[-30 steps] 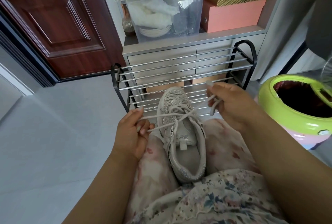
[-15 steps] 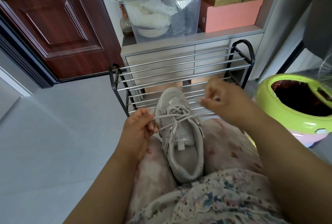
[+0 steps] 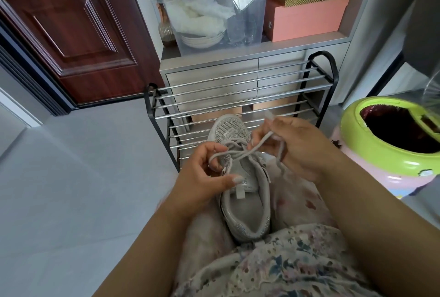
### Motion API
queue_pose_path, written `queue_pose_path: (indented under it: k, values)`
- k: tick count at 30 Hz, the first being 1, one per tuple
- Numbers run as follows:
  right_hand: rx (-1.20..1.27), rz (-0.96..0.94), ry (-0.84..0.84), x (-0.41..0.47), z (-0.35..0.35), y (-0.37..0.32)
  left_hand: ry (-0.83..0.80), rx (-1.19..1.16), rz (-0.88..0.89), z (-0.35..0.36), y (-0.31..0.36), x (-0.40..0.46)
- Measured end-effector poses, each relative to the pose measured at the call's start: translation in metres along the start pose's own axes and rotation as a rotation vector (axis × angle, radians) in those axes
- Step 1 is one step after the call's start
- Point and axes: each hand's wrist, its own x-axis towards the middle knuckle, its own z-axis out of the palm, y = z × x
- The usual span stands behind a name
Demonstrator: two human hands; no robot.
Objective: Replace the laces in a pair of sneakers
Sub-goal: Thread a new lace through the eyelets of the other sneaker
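A grey glittery sneaker [image 3: 245, 208] lies on my lap between my knees, toe pointing away from me. Its pale grey lace [image 3: 240, 152] is threaded through the eyelets and its two ends cross above the tongue. My left hand [image 3: 204, 177] sits at the sneaker's left side and pinches one lace end, which curves in a small loop by the fingers. My right hand [image 3: 295, 146] is at the right of the toe and holds the other lace end, whose tail hangs down past the palm.
A black and chrome shoe rack [image 3: 238, 96] stands just beyond my knees. A green-rimmed bin [image 3: 371, 151] with a dark liner is close on the right. A grey cabinet [image 3: 250, 58] carries a clear storage box and pink boxes. A dark red door [image 3: 71, 22] is at far left.
Both hands have come inward toward the sneaker's middle. The lace ends, pulled out sideways before, now cross above the tongue, and the left end has formed a small loop.
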Motion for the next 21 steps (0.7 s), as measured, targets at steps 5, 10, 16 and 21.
queue_pose_path:
  k: [5,10,16,21]
  values:
    - [0.32,0.065,0.062,0.002,-0.006,-0.011,0.077,0.075,0.023,0.002,0.002,0.0]
    - [0.093,0.13,-0.123,-0.007,-0.014,-0.019,0.082,0.022,-0.001,0.0,-0.001,0.003]
    - [-0.664,0.048,-0.009,-0.009,-0.021,-0.018,0.089,0.003,-0.013,0.002,0.002,0.0]
    - [-0.965,0.149,0.058,0.008,-0.025,0.006,0.095,0.094,0.012,0.005,0.007,-0.003]
